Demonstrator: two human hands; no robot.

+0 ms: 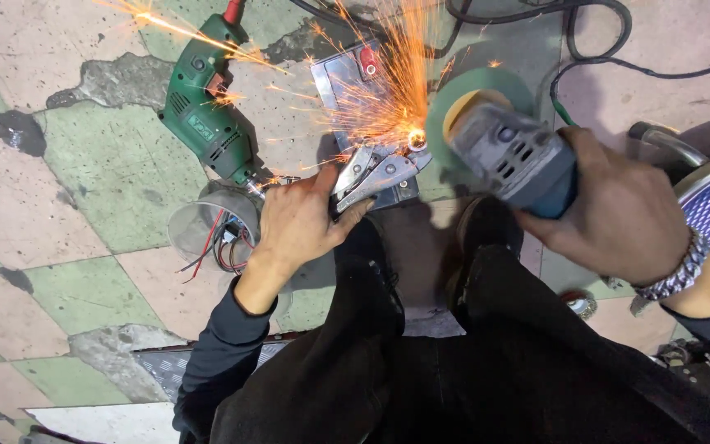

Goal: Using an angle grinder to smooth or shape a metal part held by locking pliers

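I am gripping the silver locking pliers (369, 174) with my left hand (304, 220), fingers closing round their handles, and their jaws are clamping a small metal piece (415, 140) just above the grey metal plate (347, 78) lying on the floor. My right hand (610, 210) is wrapping tightly round the blue-grey body of the angle grinder (507, 152), whose green guard is sitting right beside the small piece, and orange sparks (371, 90) are flying up and to the left from that spot. A green electric drill (205, 103) is lying on the cracked green and pink tiled floor (84, 189) just left of my left hand, and black cables (593, 33) are trailing above the grinder
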